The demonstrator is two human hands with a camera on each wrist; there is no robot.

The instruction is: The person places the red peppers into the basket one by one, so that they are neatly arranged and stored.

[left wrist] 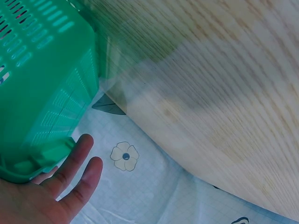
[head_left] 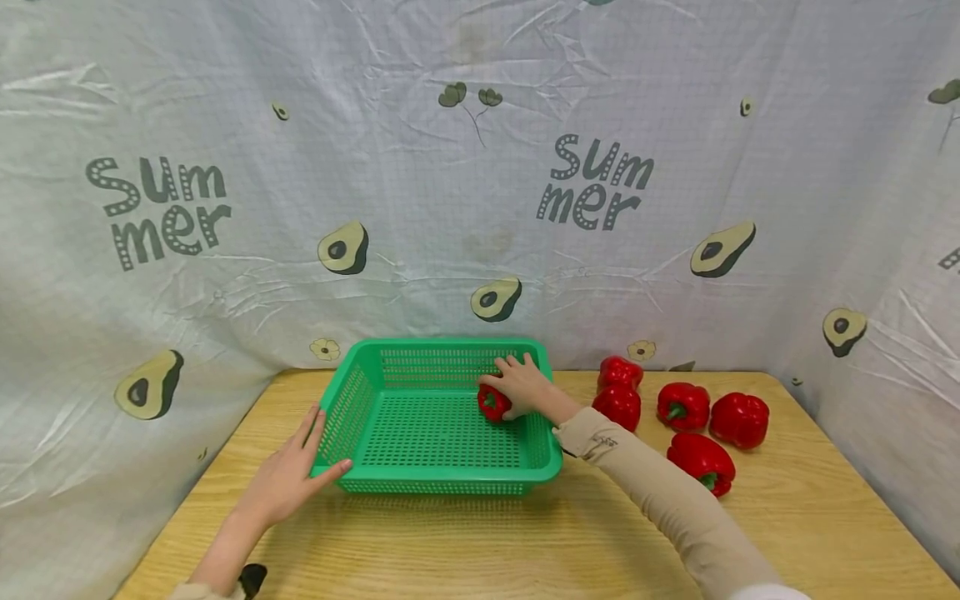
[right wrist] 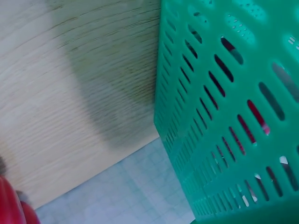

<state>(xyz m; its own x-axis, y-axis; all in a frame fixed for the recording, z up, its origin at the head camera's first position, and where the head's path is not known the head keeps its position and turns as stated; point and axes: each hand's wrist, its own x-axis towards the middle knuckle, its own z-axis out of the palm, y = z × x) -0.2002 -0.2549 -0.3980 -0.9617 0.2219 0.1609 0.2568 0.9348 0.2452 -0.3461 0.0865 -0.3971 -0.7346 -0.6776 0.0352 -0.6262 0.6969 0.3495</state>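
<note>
A green plastic basket (head_left: 442, 473) with slotted walls sits on the table. Inside its right end, my right hand (head_left: 523, 387) grips a red bell pepper (head_left: 491, 403) from above, its green stem facing me. My left hand (head_left: 288, 475) rests at the basket's left side, fingers extended along the wall and thumb on the front rim. The left wrist view shows two straight fingers of the left hand (left wrist: 51, 196) beside the green rim. In the right wrist view, the basket wall (right wrist: 224, 112) hides the right hand, and red shows through some slots.
Several red bell peppers (head_left: 738, 419) lie on the wooden table (head_left: 810, 508) to the right of the basket, one (head_left: 701, 462) close by my right sleeve. A white printed cloth (head_left: 420, 208) hangs behind the table and along its sides.
</note>
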